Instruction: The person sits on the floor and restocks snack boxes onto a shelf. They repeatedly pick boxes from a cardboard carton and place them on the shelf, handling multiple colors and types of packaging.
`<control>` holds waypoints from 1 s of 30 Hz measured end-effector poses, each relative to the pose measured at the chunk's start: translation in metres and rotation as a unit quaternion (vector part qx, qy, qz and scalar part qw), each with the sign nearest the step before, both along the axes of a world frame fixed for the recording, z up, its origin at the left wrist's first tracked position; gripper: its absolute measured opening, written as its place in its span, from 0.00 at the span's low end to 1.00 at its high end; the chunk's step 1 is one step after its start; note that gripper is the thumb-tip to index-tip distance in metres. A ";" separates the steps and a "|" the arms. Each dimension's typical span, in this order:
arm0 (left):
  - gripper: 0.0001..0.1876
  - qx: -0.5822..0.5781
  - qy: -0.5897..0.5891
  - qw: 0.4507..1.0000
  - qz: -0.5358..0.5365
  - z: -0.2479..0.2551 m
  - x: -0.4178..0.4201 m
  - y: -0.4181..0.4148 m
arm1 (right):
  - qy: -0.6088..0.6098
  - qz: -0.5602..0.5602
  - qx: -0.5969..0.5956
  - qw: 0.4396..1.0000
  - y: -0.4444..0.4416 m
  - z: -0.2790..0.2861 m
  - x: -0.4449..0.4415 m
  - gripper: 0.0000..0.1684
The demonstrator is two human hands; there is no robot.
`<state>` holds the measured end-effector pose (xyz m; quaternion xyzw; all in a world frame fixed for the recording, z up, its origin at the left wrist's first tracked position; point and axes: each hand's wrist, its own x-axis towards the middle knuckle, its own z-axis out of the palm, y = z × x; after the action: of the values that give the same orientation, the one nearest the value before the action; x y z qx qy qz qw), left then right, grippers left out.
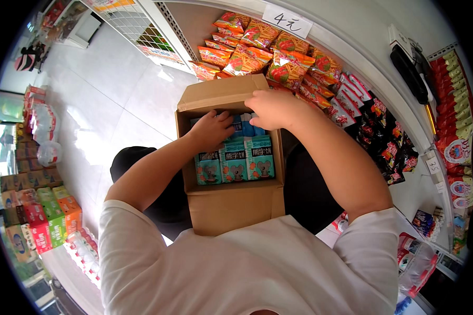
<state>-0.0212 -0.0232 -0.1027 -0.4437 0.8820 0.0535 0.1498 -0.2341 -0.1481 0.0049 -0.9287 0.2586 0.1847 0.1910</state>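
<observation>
An opened cardboard carton [236, 208] rests before me between my knees, its near and far flaps folded out. Inside stand three teal snack packs [235, 161] in the near row, each printed with a cartoon koala. Blue packs [242, 126] show behind them, partly covered. My left hand [215, 129] reaches over the carton's left side, fingers spread above the packs; its thumb is hidden. At the far right corner is my right hand [272, 108], fingers at the far flap [224, 91] and thumb lower, inside the opening. Whether it grips the flap cannot be told.
Shelving with orange snack bags [248, 59] and black snack bags [382, 130] borders the carton's far right. Stacked colourful boxes [51, 220] and shrink-wrapped bottles [82, 252] stand at left on the tiled floor [114, 90]. Bottled drinks [416, 264] sit lower right.
</observation>
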 end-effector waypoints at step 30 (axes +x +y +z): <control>0.22 -0.075 0.573 0.634 0.513 0.129 0.027 -0.008 | -0.342 -0.183 0.403 0.829 0.046 0.002 0.022 0.45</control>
<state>0.0059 -0.0316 0.0264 -0.7146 0.4212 0.2993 -0.4714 -0.2118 -0.1023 0.0070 -0.7087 0.2451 -0.0954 0.6547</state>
